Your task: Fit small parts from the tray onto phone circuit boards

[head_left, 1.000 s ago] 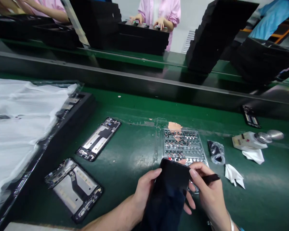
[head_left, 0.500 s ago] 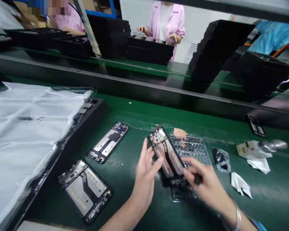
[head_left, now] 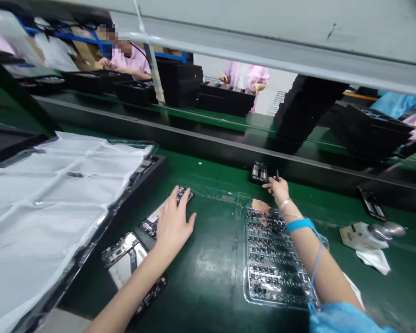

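My left hand (head_left: 175, 219) reaches over an opened phone (head_left: 153, 218), fingers apart and lying on or just above its upper part. Below it, partly behind my left forearm, lies a second opened phone (head_left: 125, 259) with a silver plate and a dark ribbon. At the back of the bench, my right hand (head_left: 279, 188) is beside another opened phone (head_left: 260, 172); its fingertips are close to the phone's lower right corner. A dark slim tool (head_left: 277, 175) sticks up from the right hand; its kind cannot be made out.
A clear plastic tray (head_left: 263, 263) of small parts lies under my right forearm. White sheeting (head_left: 65, 199) covers a black tray at left. At right are a white box-shaped container (head_left: 357, 235) with a metal top and another phone (head_left: 371, 203). Co-workers in pink work beyond the ledge.
The phone that was between my hands now lies at the back of the bench. My right hand moved forward there, and my left hand moved left over the phone. The view has shifted.
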Demonstrator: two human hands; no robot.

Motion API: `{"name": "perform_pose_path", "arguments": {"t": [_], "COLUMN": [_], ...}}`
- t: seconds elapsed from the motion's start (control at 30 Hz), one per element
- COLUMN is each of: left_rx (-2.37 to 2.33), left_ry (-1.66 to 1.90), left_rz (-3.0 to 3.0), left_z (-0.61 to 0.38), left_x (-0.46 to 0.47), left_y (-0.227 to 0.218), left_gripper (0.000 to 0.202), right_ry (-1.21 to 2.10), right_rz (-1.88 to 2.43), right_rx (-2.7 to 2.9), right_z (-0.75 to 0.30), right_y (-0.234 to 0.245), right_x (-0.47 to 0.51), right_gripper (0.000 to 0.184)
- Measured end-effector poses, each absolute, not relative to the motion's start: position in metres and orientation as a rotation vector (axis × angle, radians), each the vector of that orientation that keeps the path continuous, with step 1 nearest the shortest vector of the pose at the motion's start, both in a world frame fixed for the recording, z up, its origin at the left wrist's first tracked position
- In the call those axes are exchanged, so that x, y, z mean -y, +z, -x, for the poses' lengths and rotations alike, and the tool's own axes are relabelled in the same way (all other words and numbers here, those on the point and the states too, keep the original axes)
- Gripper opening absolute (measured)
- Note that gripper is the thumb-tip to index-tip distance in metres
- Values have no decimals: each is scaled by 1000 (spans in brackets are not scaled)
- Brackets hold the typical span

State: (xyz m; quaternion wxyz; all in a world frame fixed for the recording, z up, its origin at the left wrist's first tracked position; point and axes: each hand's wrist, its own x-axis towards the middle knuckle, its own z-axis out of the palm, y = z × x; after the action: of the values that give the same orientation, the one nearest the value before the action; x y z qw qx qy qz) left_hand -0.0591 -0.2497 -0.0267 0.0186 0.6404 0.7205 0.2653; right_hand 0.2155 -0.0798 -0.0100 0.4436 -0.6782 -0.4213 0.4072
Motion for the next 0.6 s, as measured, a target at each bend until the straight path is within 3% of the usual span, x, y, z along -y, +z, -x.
{"name": "perform_pose_path", "arguments": {"t": [0.17,0.4,0.5,0.6], "left_rx": [-2472,-2397,-2019,-1266], "left_ry": [385,446,835,1157], "left_rz": [-2036,-1960,-1802,-1235], "left_z": [78,105,93,52], "left_x": [224,205,212,233], "left_y": [-48,-31,-10,1], "left_gripper": [57,62,58,56], "right_ry": [1015,1188,1308,1387], "right_rz": [1596,1523,1498,1390], "right_rx": [1200,1323,1296,1281], "right_z": [-242,-268,-260,-241], "right_y": [-1,11,0,-9], "right_x": [145,259,282,294], "right_gripper": [23,31,36,39]}}
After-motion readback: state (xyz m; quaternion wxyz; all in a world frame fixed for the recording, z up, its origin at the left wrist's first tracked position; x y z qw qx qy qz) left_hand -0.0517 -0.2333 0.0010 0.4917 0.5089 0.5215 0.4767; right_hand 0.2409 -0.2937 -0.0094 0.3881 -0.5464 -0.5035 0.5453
